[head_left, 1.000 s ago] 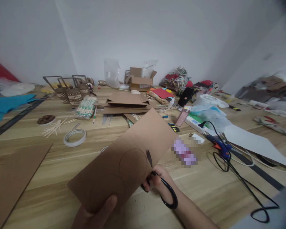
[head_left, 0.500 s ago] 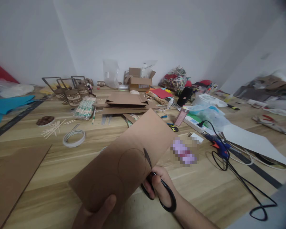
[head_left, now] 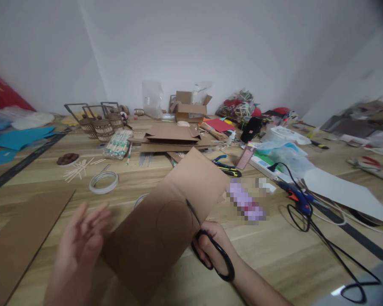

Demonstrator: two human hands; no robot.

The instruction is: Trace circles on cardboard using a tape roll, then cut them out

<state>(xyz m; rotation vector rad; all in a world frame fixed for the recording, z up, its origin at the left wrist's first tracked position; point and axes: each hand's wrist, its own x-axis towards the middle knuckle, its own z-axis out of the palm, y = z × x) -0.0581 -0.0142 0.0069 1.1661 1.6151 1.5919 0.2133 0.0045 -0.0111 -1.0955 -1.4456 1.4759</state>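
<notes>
A brown cardboard piece with a drawn circle on it is tilted at the centre, its lower part in shadow. Black-handled scissors have their blades at the right side of the card, beside the circle. My right hand is wrapped round the scissor handles. Off the card's left edge, my left hand is raised and slightly blurred, with fingers apart and nothing in it.
A larger cardboard sheet lies at the left. A tape roll, thin sticks and pliers lie beyond the card. On the right are a blue glue gun and its black cable. Stacked cardboard lies further back.
My left hand has let go of the card's lower left part and moved left, its fingers now spread. The card and scissors have shifted slightly; my right hand still grips the handles.
</notes>
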